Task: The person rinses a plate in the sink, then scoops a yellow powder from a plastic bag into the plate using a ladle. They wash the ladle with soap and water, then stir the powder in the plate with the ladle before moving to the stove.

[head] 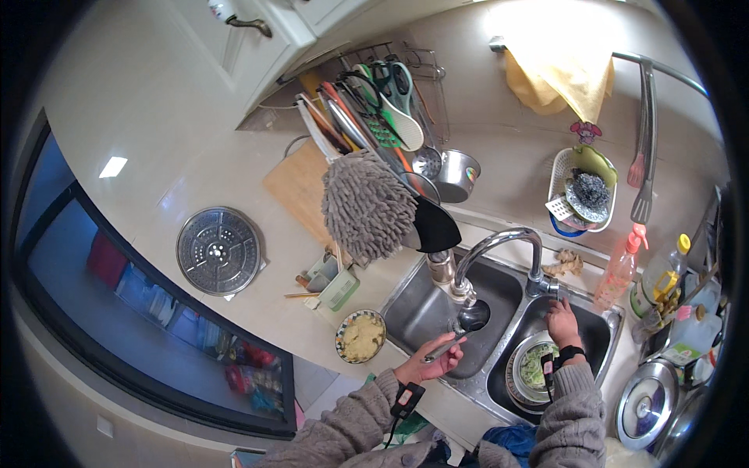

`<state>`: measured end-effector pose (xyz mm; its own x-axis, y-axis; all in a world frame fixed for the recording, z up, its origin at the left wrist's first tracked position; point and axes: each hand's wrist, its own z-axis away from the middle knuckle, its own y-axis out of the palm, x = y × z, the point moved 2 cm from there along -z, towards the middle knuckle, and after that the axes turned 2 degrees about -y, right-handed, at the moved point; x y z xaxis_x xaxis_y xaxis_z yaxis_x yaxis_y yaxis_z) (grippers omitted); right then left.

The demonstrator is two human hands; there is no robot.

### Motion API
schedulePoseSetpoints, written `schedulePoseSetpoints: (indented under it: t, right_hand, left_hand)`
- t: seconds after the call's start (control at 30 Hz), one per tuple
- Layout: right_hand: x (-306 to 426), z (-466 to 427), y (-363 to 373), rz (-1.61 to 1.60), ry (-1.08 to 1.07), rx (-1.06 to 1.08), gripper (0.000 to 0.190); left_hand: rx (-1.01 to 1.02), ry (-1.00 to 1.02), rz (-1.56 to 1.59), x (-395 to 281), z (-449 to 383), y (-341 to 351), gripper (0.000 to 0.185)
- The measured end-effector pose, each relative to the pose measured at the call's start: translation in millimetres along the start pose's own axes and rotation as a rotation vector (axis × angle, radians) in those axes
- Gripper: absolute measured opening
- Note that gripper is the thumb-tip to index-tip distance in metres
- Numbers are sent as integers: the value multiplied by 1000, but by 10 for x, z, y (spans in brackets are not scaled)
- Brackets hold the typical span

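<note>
My left hand (434, 358) is closed around the handle of a metal ladle (473, 316), whose bowl is under the spout of the chrome faucet (504, 235) over the left basin (497, 292). My right hand (562, 320) is at the back of the right basin, just below the faucet's base and lever; whether its fingertips touch the lever is not plain. Beneath my right wrist, a metal bowl (515, 374) with shredded green vegetable (533, 366) stands in the right basin.
Left of the sink are a patterned bowl of yellowish food (361, 337), a green utensil holder (340, 292) and a round steamer plate (218, 250). A grey duster (368, 205) hangs near the faucet. Bottles (614, 275) and a pot lid (646, 403) stand at right.
</note>
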<state>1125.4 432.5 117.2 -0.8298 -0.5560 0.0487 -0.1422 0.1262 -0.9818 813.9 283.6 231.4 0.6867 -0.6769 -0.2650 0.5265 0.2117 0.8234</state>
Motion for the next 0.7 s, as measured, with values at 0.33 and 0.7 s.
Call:
schedulePoseSetpoints:
  t: [0.33, 0.7]
  right_hand:
    - [622, -49, -294, -167, 334, -209, 19]
    - [2183, 208, -733, -2065, 718, 385, 43]
  left_hand:
    - [-4, 113, -174, -121, 164, -30, 35]
    - [-157, 171, -493, -78, -437, -233, 28]
